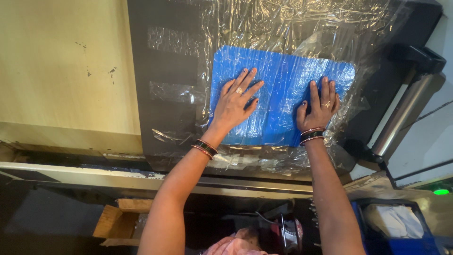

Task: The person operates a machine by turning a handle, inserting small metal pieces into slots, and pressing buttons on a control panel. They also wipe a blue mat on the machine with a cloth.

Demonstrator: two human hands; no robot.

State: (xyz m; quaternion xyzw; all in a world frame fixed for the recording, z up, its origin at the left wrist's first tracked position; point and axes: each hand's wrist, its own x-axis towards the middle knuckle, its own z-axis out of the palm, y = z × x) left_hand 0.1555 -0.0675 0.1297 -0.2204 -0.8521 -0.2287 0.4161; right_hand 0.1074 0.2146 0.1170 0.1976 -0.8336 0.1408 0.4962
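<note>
A flat blue rectangular tray [281, 75] wrapped in clear plastic film [302, 28] lies on a dark machine bed [165, 61]. My left hand [235, 101] rests flat on the tray's left half, fingers spread, with a ring and bangles at the wrist. My right hand [321, 105] presses flat on the tray's lower right part, fingers apart, also with a ring and bangles. Neither hand grips anything.
A beige panel [61, 66] lies to the left of the bed. A metal roller [401, 118] runs along the right side, with a green light [441, 191] below it. A cardboard box [115, 222] and a blue bin [396, 226] stand lower down.
</note>
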